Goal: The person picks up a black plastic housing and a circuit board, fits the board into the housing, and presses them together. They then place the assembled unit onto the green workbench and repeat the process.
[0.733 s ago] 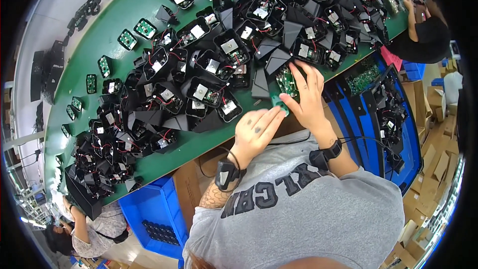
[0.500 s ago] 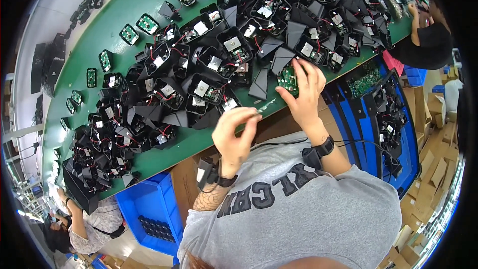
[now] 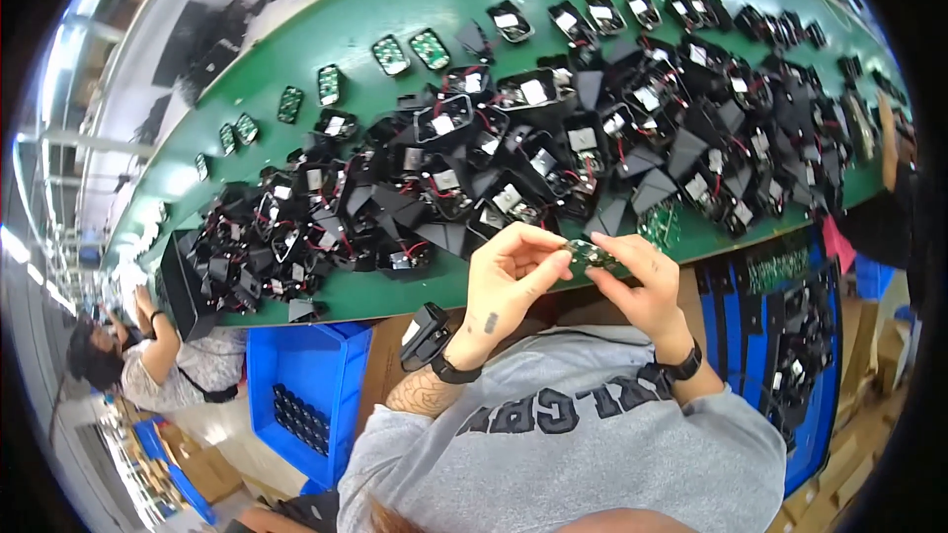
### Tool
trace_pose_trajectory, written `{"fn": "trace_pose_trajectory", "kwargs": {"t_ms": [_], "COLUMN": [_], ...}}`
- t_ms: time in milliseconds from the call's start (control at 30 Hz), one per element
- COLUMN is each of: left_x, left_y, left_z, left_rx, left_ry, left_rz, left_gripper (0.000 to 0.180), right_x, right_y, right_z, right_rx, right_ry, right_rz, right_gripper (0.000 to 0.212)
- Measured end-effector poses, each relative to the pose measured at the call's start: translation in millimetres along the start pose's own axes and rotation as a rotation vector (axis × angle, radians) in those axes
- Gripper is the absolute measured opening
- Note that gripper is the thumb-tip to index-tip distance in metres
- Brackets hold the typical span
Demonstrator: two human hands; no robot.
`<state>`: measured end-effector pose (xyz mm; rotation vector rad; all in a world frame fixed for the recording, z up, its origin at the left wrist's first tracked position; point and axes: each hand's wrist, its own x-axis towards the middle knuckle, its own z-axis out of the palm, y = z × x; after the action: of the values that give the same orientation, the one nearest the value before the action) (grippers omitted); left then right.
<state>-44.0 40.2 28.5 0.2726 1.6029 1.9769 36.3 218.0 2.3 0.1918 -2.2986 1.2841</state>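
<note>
A green circuit board [image 3: 595,255] is raised over the table's near edge, between my two hands. My right hand [image 3: 647,286] grips its right end with thumb and fingers. At the board's left end, the thumb and forefinger of my left hand [image 3: 513,276] are pinched together; anything between them is too small to make out. Just beyond my right hand lie more green boards [image 3: 660,225] on the table. Black plastic housings [image 3: 509,199] with red wires and silvery or white blocks are heaped directly past my hands.
The heap spreads along the green table [image 3: 326,5]. Housings with green boards [image 3: 390,54] stand in a row at the far left. A blue bin [image 3: 346,375] is below the table's edge, a blue tray [image 3: 726,336] at right. Other people [image 3: 163,365] work at both ends.
My right hand has lifted a circuit board from the table and brought it toward the left hand. The hands now meet at the board. The view has shifted.
</note>
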Motion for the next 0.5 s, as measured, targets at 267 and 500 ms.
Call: {"fn": "trace_pose_trajectory", "kwargs": {"t_ms": [267, 500], "left_x": [106.0, 256.7], "left_y": [101.0, 84.6], "left_z": [-33.4, -79.6], "left_rx": [0.94, 1.6], "left_ry": [0.06, 0.249], "left_rz": [0.461, 0.213], "left_gripper": [0.028, 0.042], "right_x": [1.4, 4.1], "right_y": [11.1, 21.0], "right_z": [-2.6, -22.7], "right_rx": [0.721, 1.202], "right_ry": [0.315, 0.215], "right_rz": [0.532, 0.59], "right_gripper": [0.044, 0.055]}}
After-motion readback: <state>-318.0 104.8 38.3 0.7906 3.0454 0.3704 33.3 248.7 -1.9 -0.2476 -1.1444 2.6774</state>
